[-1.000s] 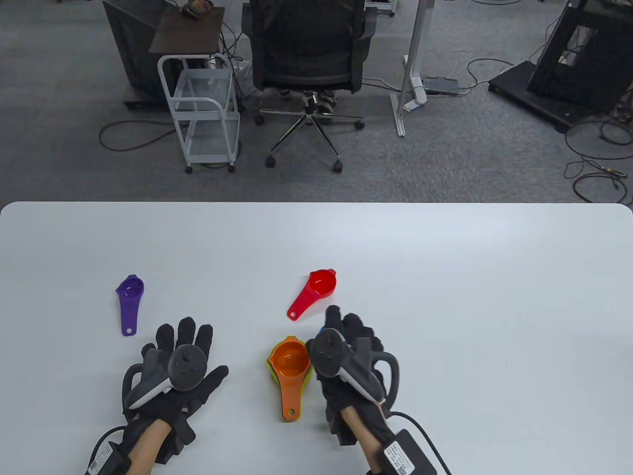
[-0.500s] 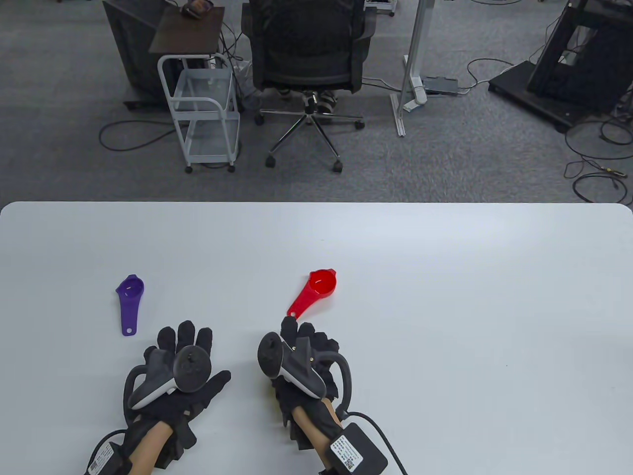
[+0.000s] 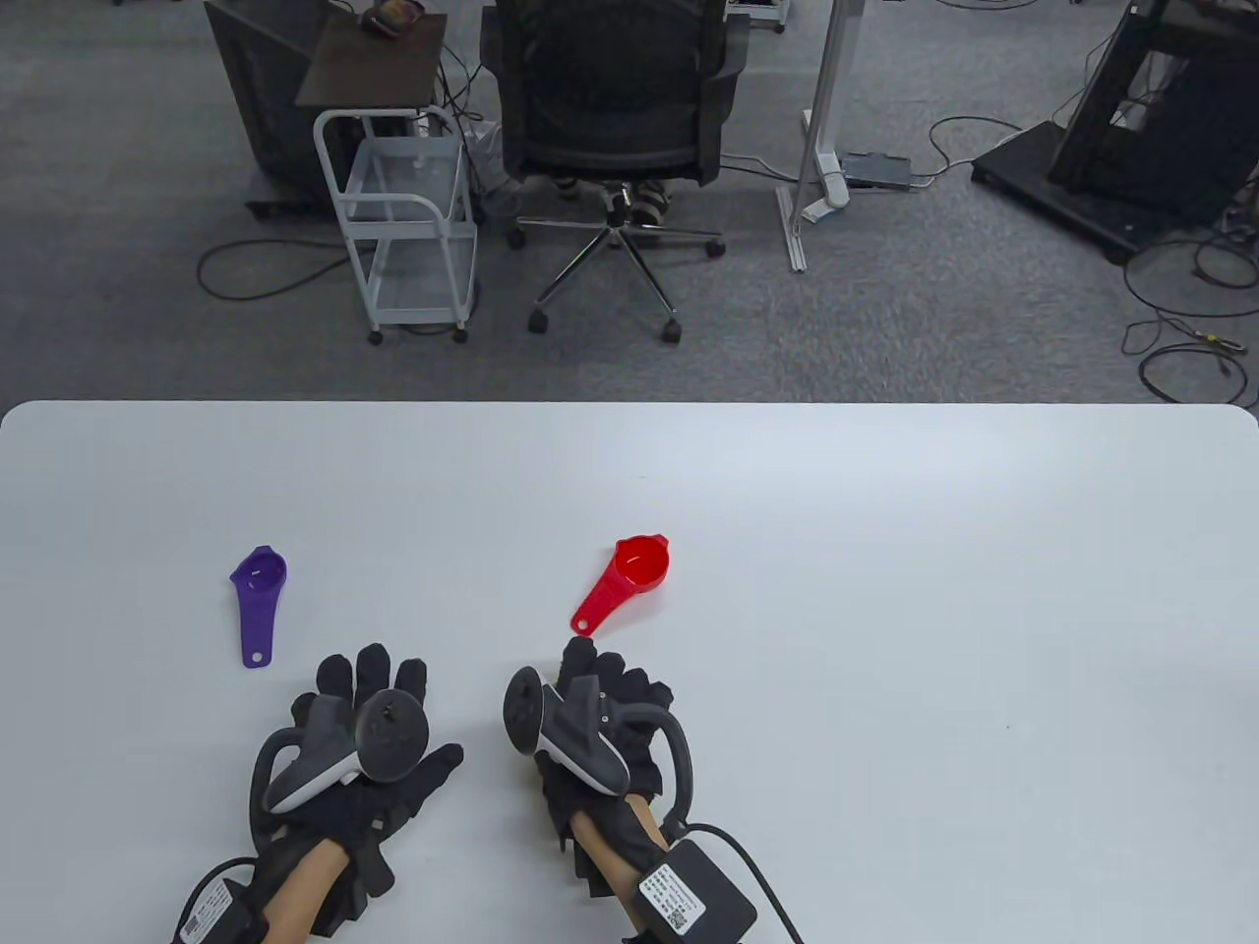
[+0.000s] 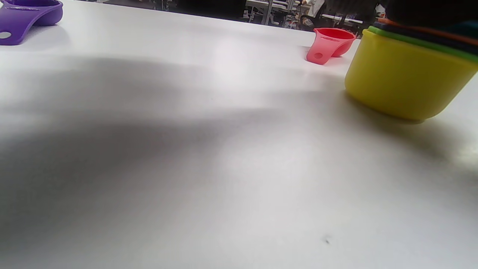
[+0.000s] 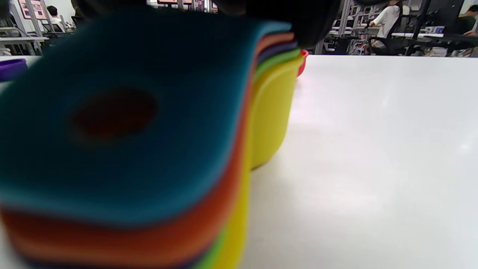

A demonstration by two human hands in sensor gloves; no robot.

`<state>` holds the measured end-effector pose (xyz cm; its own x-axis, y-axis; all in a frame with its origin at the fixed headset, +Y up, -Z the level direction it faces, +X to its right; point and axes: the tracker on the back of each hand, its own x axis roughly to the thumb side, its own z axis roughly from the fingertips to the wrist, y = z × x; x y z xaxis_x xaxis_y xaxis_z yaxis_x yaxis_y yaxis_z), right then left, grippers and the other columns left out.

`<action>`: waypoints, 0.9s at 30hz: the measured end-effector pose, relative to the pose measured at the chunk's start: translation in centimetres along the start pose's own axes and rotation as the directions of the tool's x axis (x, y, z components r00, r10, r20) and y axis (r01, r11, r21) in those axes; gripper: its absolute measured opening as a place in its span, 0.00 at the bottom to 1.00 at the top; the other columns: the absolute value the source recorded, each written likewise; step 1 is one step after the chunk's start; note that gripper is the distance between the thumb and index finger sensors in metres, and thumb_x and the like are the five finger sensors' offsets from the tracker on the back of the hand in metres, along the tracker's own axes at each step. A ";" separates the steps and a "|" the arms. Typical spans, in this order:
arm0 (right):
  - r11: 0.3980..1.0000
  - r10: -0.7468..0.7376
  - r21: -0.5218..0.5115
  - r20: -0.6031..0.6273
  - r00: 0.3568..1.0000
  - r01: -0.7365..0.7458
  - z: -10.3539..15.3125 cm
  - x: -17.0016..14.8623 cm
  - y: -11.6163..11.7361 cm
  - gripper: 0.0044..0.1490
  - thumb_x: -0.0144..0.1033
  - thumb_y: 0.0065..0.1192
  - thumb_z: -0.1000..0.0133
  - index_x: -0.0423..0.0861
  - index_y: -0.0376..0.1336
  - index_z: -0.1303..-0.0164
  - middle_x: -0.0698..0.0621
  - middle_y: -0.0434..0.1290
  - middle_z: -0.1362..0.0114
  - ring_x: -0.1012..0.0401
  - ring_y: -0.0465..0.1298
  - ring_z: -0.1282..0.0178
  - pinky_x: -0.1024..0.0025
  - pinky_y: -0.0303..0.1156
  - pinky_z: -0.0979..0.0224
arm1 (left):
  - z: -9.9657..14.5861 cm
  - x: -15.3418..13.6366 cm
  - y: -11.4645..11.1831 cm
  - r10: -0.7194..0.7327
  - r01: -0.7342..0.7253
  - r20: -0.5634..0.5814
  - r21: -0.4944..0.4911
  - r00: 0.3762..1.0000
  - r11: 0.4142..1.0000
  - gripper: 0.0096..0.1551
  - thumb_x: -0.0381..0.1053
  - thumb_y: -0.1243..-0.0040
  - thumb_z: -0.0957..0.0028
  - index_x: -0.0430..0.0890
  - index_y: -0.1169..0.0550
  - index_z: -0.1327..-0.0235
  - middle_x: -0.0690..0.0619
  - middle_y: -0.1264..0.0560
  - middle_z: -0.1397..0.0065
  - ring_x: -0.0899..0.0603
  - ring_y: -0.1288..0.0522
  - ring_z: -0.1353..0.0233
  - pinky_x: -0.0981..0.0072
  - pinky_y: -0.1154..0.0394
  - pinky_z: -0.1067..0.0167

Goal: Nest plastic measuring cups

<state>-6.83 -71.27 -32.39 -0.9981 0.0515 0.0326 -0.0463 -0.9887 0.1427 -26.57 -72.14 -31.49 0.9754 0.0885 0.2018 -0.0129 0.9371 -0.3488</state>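
A red measuring cup (image 3: 640, 563) lies on the white table, handle toward me; it also shows in the left wrist view (image 4: 330, 43). A small purple cup (image 3: 259, 580) lies at the left. My right hand (image 3: 600, 671) covers the nested stack, so the table view hides it. The right wrist view shows a teal cup (image 5: 123, 112) on top of orange, green and yellow cups (image 5: 269, 104), with my fingers over its bowl. The left wrist view shows the stack's yellow outer cup (image 4: 407, 74) standing on the table. My left hand (image 3: 374, 678) lies flat and empty, left of the stack.
The white table (image 3: 885, 590) stretches bare to the right and far side. Beyond its far edge stand an office chair (image 3: 610, 98) and a white wire cart (image 3: 408, 226) on the carpet.
My right hand moved left over the stack, which was in plain view a second ago, and now hides it. The left hand has barely shifted. The red and purple cups have not moved.
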 end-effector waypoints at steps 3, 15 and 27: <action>1.000 0.019 0.005 -0.005 1.000 -0.019 -0.1 0.1 0.2 0.56 0.59 0.46 0.36 0.32 0.40 0.12 0.27 0.53 0.18 0.33 0.60 0.27 0.25 0.51 0.28 | -0.1 0.0 -0.2 -0.003 0.003 -0.007 -0.018 1.000 1.000 0.56 0.70 0.58 0.40 0.39 0.61 0.15 0.26 0.70 0.17 0.14 0.72 0.27 0.17 0.66 0.38; 0.993 -0.114 -0.012 -0.164 0.980 0.113 -5.1 -5.9 -3.7 0.55 0.63 0.38 0.37 0.39 0.36 0.10 0.24 0.42 0.13 0.28 0.51 0.21 0.24 0.46 0.25 | 0.2 0.1 -0.3 -0.004 0.004 -0.013 -0.041 1.000 0.999 0.57 0.70 0.58 0.40 0.39 0.62 0.15 0.26 0.70 0.17 0.14 0.73 0.27 0.17 0.66 0.38; 0.896 -0.221 0.353 -0.171 0.960 0.269 -15.9 -7.8 -1.0 0.44 0.58 0.41 0.36 0.64 0.30 0.16 0.26 0.21 0.15 0.28 0.31 0.19 0.22 0.39 0.23 | 0.8 0.5 0.1 -0.013 0.013 -0.005 -0.024 1.000 1.000 0.56 0.70 0.58 0.40 0.39 0.61 0.15 0.25 0.70 0.17 0.14 0.72 0.27 0.17 0.66 0.38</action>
<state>0.37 -72.88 -48.49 -0.9550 0.2437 -0.1690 -0.2958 -0.8223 0.4860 -26.27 -71.76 -30.70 0.9765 0.0746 0.2023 0.0053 0.9297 -0.3683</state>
